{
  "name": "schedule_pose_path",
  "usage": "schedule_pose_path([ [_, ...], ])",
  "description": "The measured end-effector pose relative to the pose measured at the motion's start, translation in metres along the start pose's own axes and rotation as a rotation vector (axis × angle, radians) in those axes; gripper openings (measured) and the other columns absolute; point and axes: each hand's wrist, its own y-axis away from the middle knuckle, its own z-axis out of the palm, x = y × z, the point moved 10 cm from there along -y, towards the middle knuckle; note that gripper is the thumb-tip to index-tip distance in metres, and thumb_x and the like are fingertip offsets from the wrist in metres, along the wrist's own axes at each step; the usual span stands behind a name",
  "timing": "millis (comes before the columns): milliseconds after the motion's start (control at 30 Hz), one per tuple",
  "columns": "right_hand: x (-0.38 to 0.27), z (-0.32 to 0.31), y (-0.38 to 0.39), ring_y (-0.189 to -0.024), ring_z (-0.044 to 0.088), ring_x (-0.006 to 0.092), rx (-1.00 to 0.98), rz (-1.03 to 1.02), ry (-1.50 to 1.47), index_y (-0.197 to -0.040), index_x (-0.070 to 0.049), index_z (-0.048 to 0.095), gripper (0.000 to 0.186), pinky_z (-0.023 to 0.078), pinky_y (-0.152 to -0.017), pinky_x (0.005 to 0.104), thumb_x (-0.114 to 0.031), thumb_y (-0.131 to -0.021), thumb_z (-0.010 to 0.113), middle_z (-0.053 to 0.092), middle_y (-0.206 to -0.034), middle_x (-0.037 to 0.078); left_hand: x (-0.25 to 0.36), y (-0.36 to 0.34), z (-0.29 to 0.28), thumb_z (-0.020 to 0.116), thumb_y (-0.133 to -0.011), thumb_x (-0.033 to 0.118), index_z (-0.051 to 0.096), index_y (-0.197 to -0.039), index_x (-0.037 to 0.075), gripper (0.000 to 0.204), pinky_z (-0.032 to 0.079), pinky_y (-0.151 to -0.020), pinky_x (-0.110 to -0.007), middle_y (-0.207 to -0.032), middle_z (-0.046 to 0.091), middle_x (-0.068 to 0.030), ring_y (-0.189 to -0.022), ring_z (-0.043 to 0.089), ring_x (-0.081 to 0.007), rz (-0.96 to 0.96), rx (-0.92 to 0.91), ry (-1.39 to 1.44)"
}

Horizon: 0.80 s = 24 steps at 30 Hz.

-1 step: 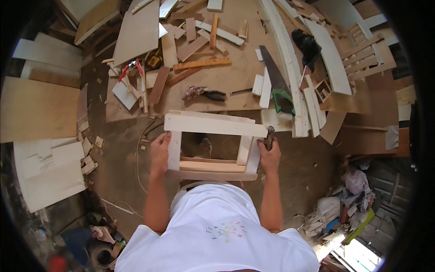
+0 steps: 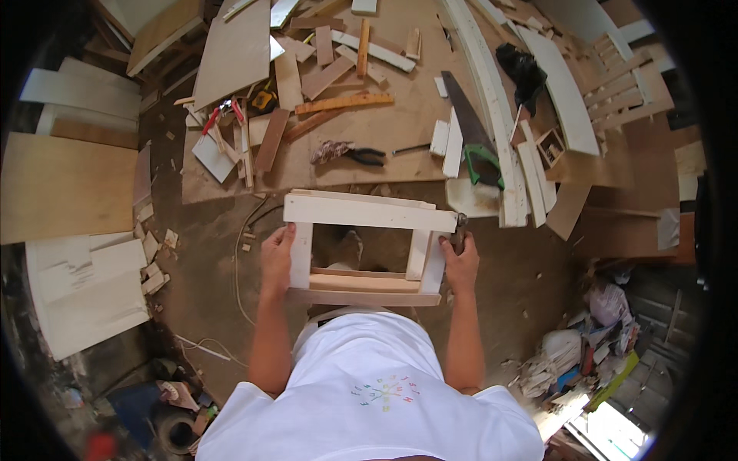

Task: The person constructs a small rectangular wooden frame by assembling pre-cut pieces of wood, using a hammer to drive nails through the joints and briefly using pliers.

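In front of my torso I hold a rectangular wooden frame [image 2: 369, 211], built of pale and white-painted boards with an open middle. My left hand [image 2: 277, 257] grips its left side board, thumb on the upper face. On the opposite side my right hand [image 2: 460, 265] is closed round the right side board. A small dark metal tool [image 2: 461, 221], perhaps a hammer, sticks up between the right fingers and the frame's corner; most of it is hidden. Beyond the frame, pliers [image 2: 365, 157] and a green-handled handsaw [image 2: 480, 157] lie on the worktable.
The worktable [image 2: 415, 173] ahead carries several wood offcuts, red-handled pliers [image 2: 211, 119], a tape measure [image 2: 264, 100] and a long white beam [image 2: 492, 100]. Plywood sheets [image 2: 65, 188] stand at the left. A cable [image 2: 237, 269] lies on the floor. Scrap bags [image 2: 557, 353] are piled at the right.
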Motion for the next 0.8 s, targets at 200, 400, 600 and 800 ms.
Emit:
schedule_pose_path([
  [200,0.089,0.031,0.027,-0.096,0.074,0.0386,-0.055,0.149,0.192,-0.117,-0.005,0.065,0.046,0.055,-0.086,0.0480,-0.039,-0.090,0.079,0.076,-0.099,0.020,-0.106,-0.053,-0.016,0.072,-0.100,0.031,0.076,-0.097,-0.004,0.035,0.052,-0.070,-0.033,-0.082,0.072,-0.0047,-0.076,0.066,-0.0146,-0.100,0.100,-0.185],
  [400,0.092,0.055,-0.006,-0.095,0.072,0.0425,0.056,0.149,0.225,-0.109,-0.006,0.065,0.046,0.054,-0.083,0.0503,-0.044,-0.087,0.080,0.074,-0.096,0.019,-0.081,-0.129,0.007,0.087,-0.086,0.040,0.073,-0.093,-0.002,0.045,0.051,-0.074,-0.036,-0.084,0.071,-0.0083,-0.079,0.064,-0.0208,0.065,0.165,-0.365],
  [600,0.083,0.086,-0.048,-0.104,0.070,0.0429,0.062,0.093,0.283,-0.111,-0.007,0.068,0.046,0.053,-0.088,0.0489,-0.045,-0.087,0.080,0.074,-0.105,0.018,-0.123,-0.196,-0.018,0.095,-0.073,0.044,0.058,-0.088,0.003,0.057,0.054,-0.080,-0.044,-0.083,0.066,-0.0127,-0.082,0.065,-0.0339,0.089,0.392,-0.423],
  [800,0.096,0.093,-0.058,-0.101,0.069,0.0463,0.095,0.158,0.294,-0.109,-0.005,0.066,0.046,0.052,-0.087,0.0522,-0.043,-0.087,0.080,0.073,-0.103,0.021,-0.128,-0.184,-0.012,0.095,-0.075,0.044,0.058,-0.084,0.005,0.054,0.052,-0.075,-0.041,-0.077,0.060,-0.0068,-0.074,0.058,-0.0252,-0.017,0.337,-0.423],
])
